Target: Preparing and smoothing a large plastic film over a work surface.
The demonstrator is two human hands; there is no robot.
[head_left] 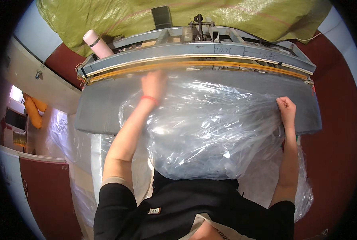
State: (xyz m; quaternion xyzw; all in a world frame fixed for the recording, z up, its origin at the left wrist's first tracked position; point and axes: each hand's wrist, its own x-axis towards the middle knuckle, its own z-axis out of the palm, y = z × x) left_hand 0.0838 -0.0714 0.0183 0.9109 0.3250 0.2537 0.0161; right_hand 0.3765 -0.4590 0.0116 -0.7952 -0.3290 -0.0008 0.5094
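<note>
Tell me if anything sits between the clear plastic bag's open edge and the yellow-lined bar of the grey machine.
Nothing visible does. The left hand presses the clear plastic bag right up by the yellow-lined bar, and the right hand pinches its far edge over the grey machine bed. Bare bed lies between.

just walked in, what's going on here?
A person stands at a grey sealing machine with a big clear plastic bag spread over its flat front. The left hand presses the bag's edge near the machine's long yellow bar. The right hand grips the bag's other edge, pulling it out flat.
</note>
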